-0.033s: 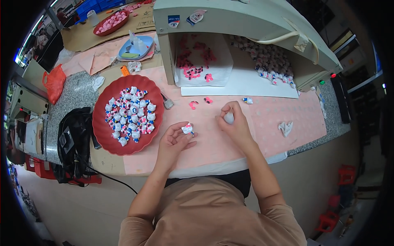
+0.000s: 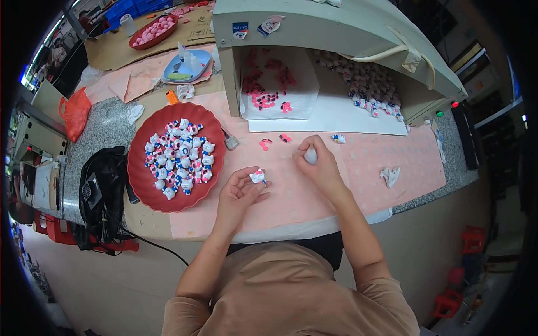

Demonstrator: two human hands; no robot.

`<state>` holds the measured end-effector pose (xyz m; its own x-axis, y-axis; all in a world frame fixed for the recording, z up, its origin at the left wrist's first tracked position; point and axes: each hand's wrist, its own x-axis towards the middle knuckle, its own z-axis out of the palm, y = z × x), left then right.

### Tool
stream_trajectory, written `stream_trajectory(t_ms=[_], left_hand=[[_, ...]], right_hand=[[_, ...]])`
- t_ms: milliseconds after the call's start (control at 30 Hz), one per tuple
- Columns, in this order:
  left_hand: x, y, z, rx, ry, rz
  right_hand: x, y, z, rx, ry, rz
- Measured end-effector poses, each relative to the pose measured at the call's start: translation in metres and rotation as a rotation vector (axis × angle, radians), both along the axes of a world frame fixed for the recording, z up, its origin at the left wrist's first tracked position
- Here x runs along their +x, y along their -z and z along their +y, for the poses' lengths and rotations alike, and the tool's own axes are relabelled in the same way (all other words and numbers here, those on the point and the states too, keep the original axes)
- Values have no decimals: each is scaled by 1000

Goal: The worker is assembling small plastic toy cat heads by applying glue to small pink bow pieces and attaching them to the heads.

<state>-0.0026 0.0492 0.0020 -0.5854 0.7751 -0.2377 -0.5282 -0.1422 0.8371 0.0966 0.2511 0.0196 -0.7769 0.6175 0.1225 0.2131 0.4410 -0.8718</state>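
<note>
My left hand [image 2: 240,196] pinches a small white figurine [image 2: 257,176] with pink and blue parts, its fingers closed around it. Over the pink sheet, my right hand [image 2: 320,168] is wrapped round a small whitish squeeze bottle [image 2: 311,155]; its tip is hard to make out. Beyond my hands lie a curved pink piece [image 2: 265,145] and a pink piece with dark spots [image 2: 286,138]. One more figurine [image 2: 338,138] rests on the sheet past my right hand. To the left, a scalloped red bowl [image 2: 140,187] holds many similar figurines.
A pale green metal hood [image 2: 336,28] stands at the back, with pink pieces [image 2: 263,101] and a heap of figurines [image 2: 375,89] under it. A blue tray [image 2: 197,63] with bottles sits back left. A crumpled tissue [image 2: 390,176] lies at right, a black bag [image 2: 101,196] far left.
My right hand with the bottle has shifted very slightly to the left. The figurine stays in my left hand.
</note>
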Motion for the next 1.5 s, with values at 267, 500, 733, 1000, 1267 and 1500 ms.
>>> stream_trajectory(t_ms=[267,500,733,1000,1267,1500], left_hand=[[0,6,0,44,11,22],[3,9,7,130,-40,-35],[15,-3,9,103,48,2],[26,8,7,65,138,111],[24,13,7,5,199,213],[24,19,6,-92,227,352]], right_hand=[[-37,3,14,392,-100,-94],[8,-8,-36,-429,-74,-17],[40,-17,-46,-603,-96,0],[52,-7,-52,-884,-115,92],[49,-7,-51,-801,-148,13],[50,1,-51,-825,-124,-8]])
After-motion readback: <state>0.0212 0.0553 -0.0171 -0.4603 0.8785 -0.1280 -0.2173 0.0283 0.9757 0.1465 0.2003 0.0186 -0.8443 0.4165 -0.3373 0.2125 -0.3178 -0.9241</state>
